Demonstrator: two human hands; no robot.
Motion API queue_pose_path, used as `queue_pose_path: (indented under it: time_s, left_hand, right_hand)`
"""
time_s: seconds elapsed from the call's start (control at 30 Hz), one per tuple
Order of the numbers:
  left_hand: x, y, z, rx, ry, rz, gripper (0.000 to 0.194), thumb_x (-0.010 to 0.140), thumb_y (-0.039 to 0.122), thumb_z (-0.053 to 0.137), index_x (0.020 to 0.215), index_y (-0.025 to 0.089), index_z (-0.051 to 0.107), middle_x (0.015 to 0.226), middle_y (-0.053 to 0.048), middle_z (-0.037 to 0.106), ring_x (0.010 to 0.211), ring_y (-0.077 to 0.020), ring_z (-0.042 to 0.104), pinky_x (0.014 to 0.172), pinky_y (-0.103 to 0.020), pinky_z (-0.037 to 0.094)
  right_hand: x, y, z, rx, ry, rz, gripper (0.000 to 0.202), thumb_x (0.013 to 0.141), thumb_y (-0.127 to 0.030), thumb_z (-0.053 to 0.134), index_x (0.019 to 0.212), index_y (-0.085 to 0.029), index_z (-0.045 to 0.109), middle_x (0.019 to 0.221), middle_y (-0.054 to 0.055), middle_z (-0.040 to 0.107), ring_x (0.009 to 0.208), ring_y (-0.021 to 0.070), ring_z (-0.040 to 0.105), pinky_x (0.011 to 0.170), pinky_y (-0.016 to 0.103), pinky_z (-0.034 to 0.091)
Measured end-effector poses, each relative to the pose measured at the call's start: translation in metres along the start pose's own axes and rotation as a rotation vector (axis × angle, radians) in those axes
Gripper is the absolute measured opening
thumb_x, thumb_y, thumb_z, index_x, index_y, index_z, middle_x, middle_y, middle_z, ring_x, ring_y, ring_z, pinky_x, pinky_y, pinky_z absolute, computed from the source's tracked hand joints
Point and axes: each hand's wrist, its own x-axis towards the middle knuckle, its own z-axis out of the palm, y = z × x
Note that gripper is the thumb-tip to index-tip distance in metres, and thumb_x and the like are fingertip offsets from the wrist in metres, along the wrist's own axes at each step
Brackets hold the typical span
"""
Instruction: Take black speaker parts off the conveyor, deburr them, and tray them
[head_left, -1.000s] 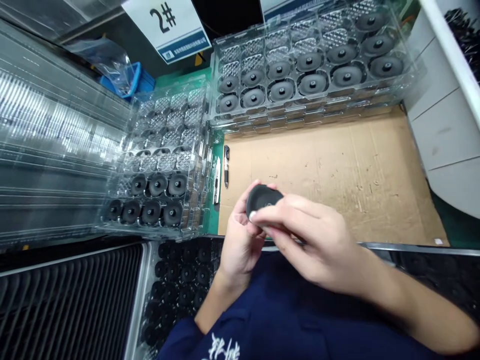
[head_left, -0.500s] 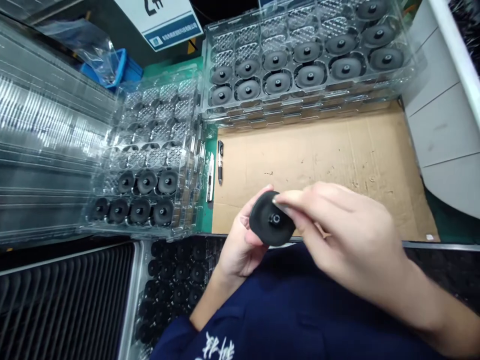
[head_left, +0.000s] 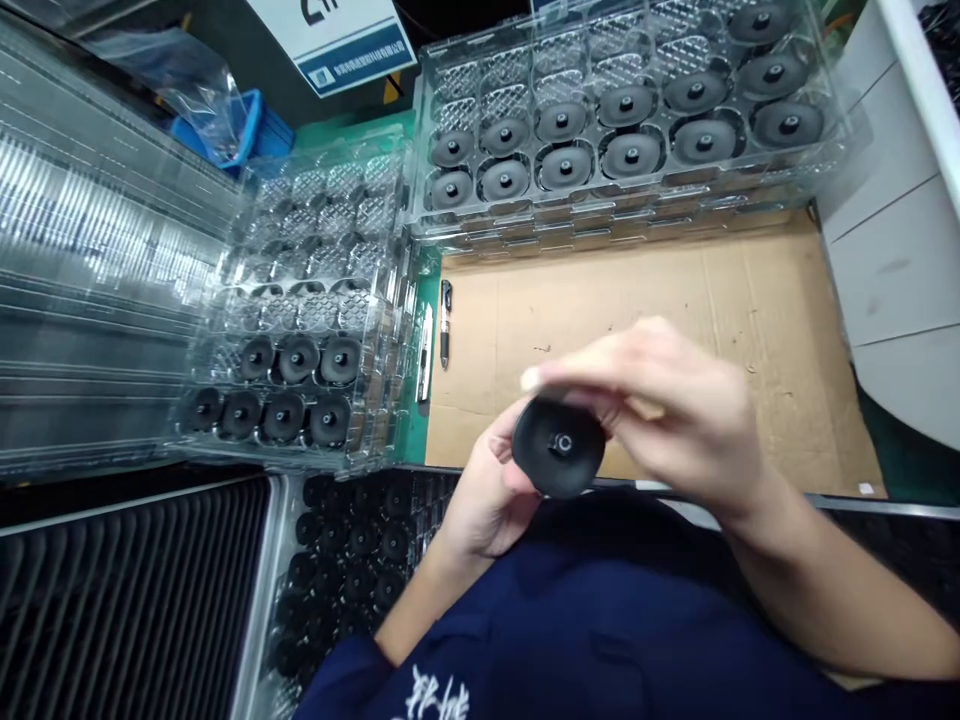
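A round black disc [head_left: 559,450] with a small ringed stub at its centre is held in front of my body, its stub side facing me. My left hand [head_left: 487,485] grips it from the left, the fingers partly hidden behind it. The thumb and fingers of my right hand [head_left: 660,400] pinch its upper right edge; they are slightly blurred. Similar black discs sit in the compartments of a clear plastic tray [head_left: 517,205] at the back and of another clear tray [head_left: 352,400] to the left.
Below my hands lies a cardboard sheet [head_left: 495,340] on a green surface. A pen [head_left: 445,325] and a utility knife [head_left: 424,355] lie by its left edge. A blue bin [head_left: 262,135] stands at the back left. Stacked trays [head_left: 82,290] rise at far left; a grey-white panel [head_left: 900,250] borders the right.
My right hand has shifted its grip upward along the disc's rim, its fingers now lying over the top edge. The disc has moved slightly right and turned. The view has shifted a little.
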Motion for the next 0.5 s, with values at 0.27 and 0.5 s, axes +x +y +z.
queue_pose_path:
  time_s: [0.27, 0.5]
  left_hand:
    - [0.005, 0.002, -0.005, -0.083, -0.104, 0.013, 0.068, 0.058, 0.045, 0.080, 0.120, 0.031, 0.055, 0.128, -0.007, 0.057, 0.111, -0.0297, 0.059, 0.098, -0.041, 0.046]
    - [0.008, -0.005, 0.003, -0.043, 0.000, 0.136, 0.060, 0.062, 0.031, 0.081, 0.117, 0.032, 0.056, 0.127, -0.002, 0.057, 0.114, -0.0232, 0.057, 0.098, -0.032, 0.046]
  right_hand:
    - [-0.053, 0.047, 0.015, 0.217, -0.067, 0.685, 0.020, 0.085, -0.030, 0.057, 0.101, -0.024, 0.067, 0.085, 0.001, 0.064, 0.064, 0.0115, 0.051, 0.058, 0.026, 0.040]
    - [-0.023, -0.008, 0.021, 0.119, 0.241, 0.446, 0.023, 0.087, -0.023, 0.056, 0.108, -0.025, 0.063, 0.099, 0.004, 0.061, 0.078, 0.0135, 0.056, 0.067, 0.028, 0.047]
